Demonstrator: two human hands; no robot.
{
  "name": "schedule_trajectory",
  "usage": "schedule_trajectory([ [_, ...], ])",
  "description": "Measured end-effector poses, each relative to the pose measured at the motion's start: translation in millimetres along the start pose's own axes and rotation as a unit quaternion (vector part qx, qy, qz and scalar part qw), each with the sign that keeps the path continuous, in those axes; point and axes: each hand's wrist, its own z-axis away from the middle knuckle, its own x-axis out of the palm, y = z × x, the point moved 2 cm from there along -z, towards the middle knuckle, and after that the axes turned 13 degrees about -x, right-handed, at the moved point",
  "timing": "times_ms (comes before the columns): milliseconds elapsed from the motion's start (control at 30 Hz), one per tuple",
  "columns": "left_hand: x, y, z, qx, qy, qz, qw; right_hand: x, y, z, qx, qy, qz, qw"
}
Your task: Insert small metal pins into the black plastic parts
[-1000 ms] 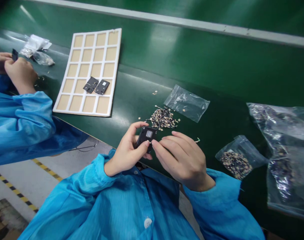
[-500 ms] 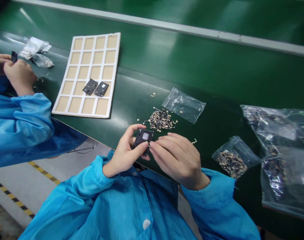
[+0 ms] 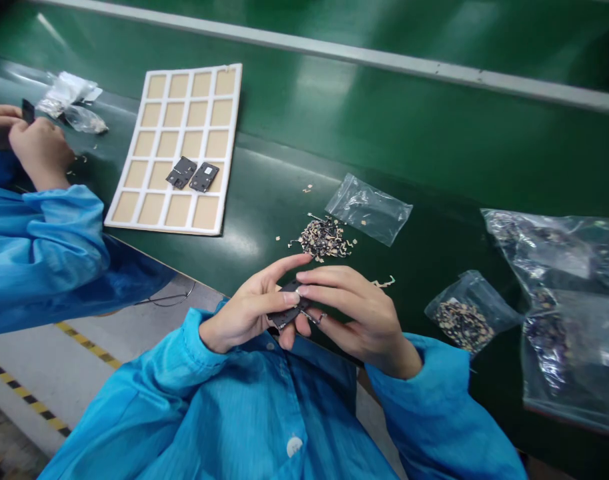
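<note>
Downward head view, only one. Person's left hand (image 3: 244, 313) and right hand (image 3: 361, 320) meet at the near edge of the desk (image 3: 409, 133), just above the blue smock front (image 3: 224, 420). Between them, a small black plastic part (image 3: 289, 307), tilted, nearly edge-on. Left fingers (image 3: 264, 293) and thumb clenched around it; right fingers (image 3: 334, 283) closed over its far side, tips touching it. Both hands grasping, neither released. Small pale curl of strip (image 3: 384, 283) on the desk just past the right hand.

Beyond the hands, a loose heap of tan and dark scraps (image 3: 324, 239), near but not touching. Clear zip bag (image 3: 369, 210) beside the heap, almost flat. To the right, a small bag of the same scraps (image 3: 461, 323), and a large crumpled plastic bag (image 3: 564, 300) at the frame edge.

Up left, a white grid card with tan cells (image 3: 174, 150), lying on the desk. Two black plates (image 3: 191, 175) side by side in its lower cells.

Far left, a co-worker's hands (image 3: 41, 150) hold a small dark piece (image 3: 28, 111), blue sleeve (image 3: 39, 247) below, clear bags (image 3: 69, 100) just beyond. Grey floor with yellow-and-black tape (image 3: 84, 343) below the desk edge.
</note>
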Motion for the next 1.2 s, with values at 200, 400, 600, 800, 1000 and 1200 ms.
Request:
schedule_trajectory([
  [200,-12.4,0,8,0.179,0.156,-0.281,0.930,-6,-1,-3,0.066,0.006,-0.049,0.997],
  [400,-4.3,-6,4,0.199,0.222,-0.369,0.880,-5,1,-2,0.151,-0.004,-0.107,0.983],
  [600,-1.8,-12,-1,0.133,0.221,-0.270,0.928,0,15,9,0.288,0.024,-0.283,0.915],
  [800,-2.1,-12,-2,0.142,0.241,-0.222,0.934,7,17,12,0.354,0.054,-0.317,0.878],
  [1000,-7.0,-7,-1,0.187,0.238,-0.267,0.915,6,8,6,0.366,0.053,-0.281,0.886],
  [1200,-11.1,15,6,0.284,0.213,-0.423,0.834,3,9,2,0.359,-0.017,-0.226,0.906],
])
